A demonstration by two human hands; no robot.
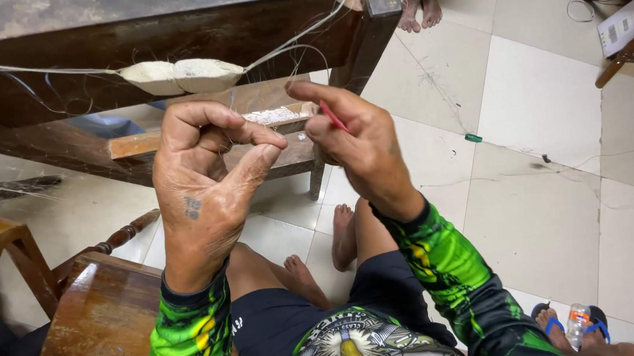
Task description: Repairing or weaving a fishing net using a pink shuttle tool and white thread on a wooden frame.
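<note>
Thin pale fishing line (291,51), strung past two cream oval floats (182,76) along the dark wooden table edge (176,33), then down to both hands. Left hand (203,177) curled, thumb pressed to forefinger, seemingly pinching the line, though too fine to confirm. Right hand (363,149) closed in a pinch on a slim red needle-like tool (334,117), fingertips almost touching the left's. Probably mid-knot or mid-stitch. Next move, at a guess: steady tension and a fine pass of the tool. Small wooden stool (286,154) beyond, white tiled floor (545,186) below.
</note>
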